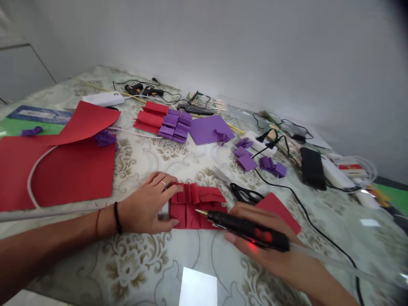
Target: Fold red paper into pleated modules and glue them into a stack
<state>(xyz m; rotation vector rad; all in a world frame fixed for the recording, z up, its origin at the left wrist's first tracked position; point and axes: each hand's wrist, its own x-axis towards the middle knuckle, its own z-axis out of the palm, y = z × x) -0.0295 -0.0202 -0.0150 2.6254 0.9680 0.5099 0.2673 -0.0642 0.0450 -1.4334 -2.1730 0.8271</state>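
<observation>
My left hand [148,209] presses down on the left end of a pleated red paper piece [197,206] lying on the glass-topped table [143,263]. My right hand [270,250] grips a black hot glue gun [248,229] with a red light. Its metal tip points left and rests at the middle of the red pleats. A small red paper piece [279,208] lies just behind my right hand.
Scissors [239,191] lie just beyond the pleats. Large red sheets [66,170] cover the left side. Red and purple pleated pieces [165,121], purple scraps [247,161], a phone [312,168], cables and a second glue gun [143,90] are farther back.
</observation>
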